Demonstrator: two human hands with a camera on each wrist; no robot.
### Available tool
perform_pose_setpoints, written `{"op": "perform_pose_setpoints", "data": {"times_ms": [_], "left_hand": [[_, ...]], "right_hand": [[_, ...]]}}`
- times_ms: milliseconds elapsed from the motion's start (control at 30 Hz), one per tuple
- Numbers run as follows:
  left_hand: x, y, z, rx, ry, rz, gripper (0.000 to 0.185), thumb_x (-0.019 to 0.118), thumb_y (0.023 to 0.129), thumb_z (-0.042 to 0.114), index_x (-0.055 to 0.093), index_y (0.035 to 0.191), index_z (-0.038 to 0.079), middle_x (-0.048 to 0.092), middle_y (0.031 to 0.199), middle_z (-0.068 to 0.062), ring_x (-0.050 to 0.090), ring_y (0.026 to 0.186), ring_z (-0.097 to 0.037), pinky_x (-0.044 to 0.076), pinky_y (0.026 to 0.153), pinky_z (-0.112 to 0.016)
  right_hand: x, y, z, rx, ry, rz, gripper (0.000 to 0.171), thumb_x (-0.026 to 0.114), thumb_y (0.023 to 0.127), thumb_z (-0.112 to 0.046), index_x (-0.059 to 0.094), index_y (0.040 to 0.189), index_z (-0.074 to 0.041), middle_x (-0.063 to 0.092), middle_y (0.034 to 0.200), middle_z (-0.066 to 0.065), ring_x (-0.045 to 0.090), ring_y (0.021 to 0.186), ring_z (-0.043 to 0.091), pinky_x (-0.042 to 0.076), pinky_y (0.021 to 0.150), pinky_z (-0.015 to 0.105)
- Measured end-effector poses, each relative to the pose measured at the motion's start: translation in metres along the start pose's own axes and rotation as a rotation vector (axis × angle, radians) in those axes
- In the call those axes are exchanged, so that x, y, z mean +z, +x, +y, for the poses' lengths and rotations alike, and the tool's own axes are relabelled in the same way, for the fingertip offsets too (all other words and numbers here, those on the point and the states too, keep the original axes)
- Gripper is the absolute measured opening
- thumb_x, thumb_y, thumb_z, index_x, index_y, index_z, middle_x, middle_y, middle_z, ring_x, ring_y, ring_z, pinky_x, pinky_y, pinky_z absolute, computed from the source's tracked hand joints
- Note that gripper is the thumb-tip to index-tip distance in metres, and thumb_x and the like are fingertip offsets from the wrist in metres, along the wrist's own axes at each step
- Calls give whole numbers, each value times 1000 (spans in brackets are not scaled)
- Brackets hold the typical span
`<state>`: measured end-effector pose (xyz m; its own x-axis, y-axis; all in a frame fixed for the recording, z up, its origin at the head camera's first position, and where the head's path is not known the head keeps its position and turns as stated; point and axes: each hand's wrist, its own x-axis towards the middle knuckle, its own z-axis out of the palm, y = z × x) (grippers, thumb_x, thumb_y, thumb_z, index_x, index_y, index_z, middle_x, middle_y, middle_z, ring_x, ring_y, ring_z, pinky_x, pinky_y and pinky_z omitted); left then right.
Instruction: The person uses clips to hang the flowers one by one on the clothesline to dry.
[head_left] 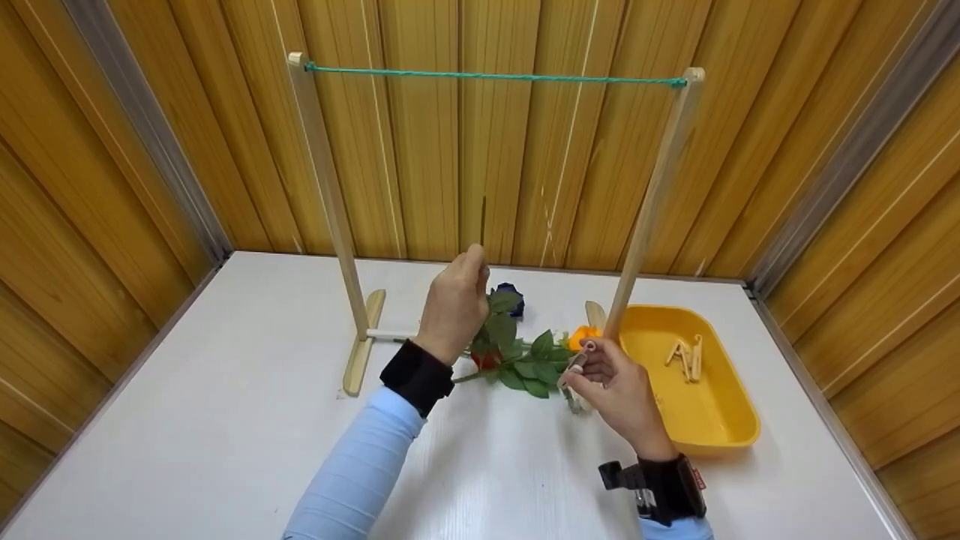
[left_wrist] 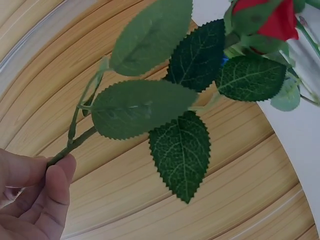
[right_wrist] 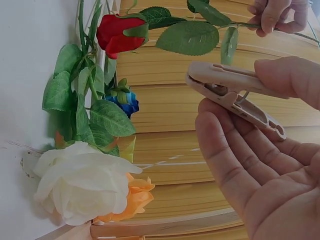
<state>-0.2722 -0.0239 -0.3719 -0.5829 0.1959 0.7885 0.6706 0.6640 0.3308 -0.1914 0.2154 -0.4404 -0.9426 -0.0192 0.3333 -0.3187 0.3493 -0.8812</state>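
My left hand (head_left: 474, 259) pinches the thin green stem (head_left: 483, 217) of an artificial red rose and holds it upright below the string. In the left wrist view the fingertips (left_wrist: 52, 172) grip the stem (left_wrist: 70, 147), and its leaves (left_wrist: 145, 107) and red bloom (left_wrist: 272, 22) hang beyond. My right hand (head_left: 589, 361) holds a beige wooden clothespin (head_left: 576, 366) just right of the leaves. The right wrist view shows the clothespin (right_wrist: 230, 92) between thumb and fingers, its jaws closed and pointing at the red rose (right_wrist: 117, 32).
A wooden rack with a green string (head_left: 495, 76) stands across the white table (head_left: 225, 420). A yellow tray (head_left: 709, 431) at the right holds several clothespins (head_left: 686, 356). Blue (right_wrist: 125, 102), white (right_wrist: 80, 185) and orange (right_wrist: 132, 200) roses lie under the rack.
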Motion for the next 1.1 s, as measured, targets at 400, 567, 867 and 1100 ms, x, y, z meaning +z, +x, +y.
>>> {"op": "perform_pose_setpoints", "data": {"times_ms": [400, 567, 867, 1100], "left_hand": [[-2, 14, 10, -83, -122, -56, 20, 61, 98, -7, 46, 110, -1, 66, 88, -15, 69, 80, -28, 58, 69, -38], [-1, 25, 17, -101, -148, -76, 27, 62, 98, -7, 49, 121, -2, 69, 90, -16, 71, 81, -29, 59, 71, -39], [9, 42, 28, -62, -131, -137, 22, 60, 100, -5, 55, 121, -4, 72, 99, -19, 73, 92, -31, 60, 78, -39], [18, 59, 37, -50, -167, -175, 8, 57, 103, 0, 55, 110, -1, 71, 93, -14, 70, 83, -26, 57, 72, -35]], "right_hand": [[-5, -1, -6, -6, -4, 37, 37, 82, 83, 5, 65, 116, 3, 72, 97, 12, 68, 87, 11, 57, 79, 20], [-14, 4, -15, 10, -3, 31, 40, 81, 86, 2, 64, 122, 1, 71, 101, 13, 68, 91, 11, 56, 82, 19], [-31, 24, -39, -27, -56, 11, 41, 80, 87, 2, 61, 124, 4, 70, 103, 15, 67, 93, 9, 54, 84, 17], [-44, 47, -56, -109, -83, 15, 38, 78, 88, 2, 61, 122, 4, 70, 104, 16, 67, 92, 8, 54, 83, 16]]}}
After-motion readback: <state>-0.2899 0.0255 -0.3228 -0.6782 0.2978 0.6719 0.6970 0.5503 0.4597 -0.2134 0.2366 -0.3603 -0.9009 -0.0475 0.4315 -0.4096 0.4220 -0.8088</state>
